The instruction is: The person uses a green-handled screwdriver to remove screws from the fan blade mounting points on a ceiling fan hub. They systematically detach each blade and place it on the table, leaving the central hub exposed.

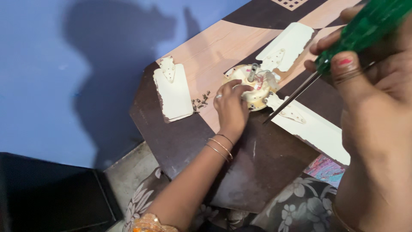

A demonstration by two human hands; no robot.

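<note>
On the worktop, the left hand curls loosely over the cream fan motor hub, fingertips touching. At two o'clock, the right hand grips a green-handled screwdriver. Loose screws lie at nine o'clock.

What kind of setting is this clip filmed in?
Probably a home, not a workshop: a small fan motor is being worked on atop a low laminate table, beside a plain blue wall, with floral fabric below.

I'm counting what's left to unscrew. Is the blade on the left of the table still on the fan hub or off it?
Off. The detached blade lies apart from the fan hub, loose screws between them.
</note>
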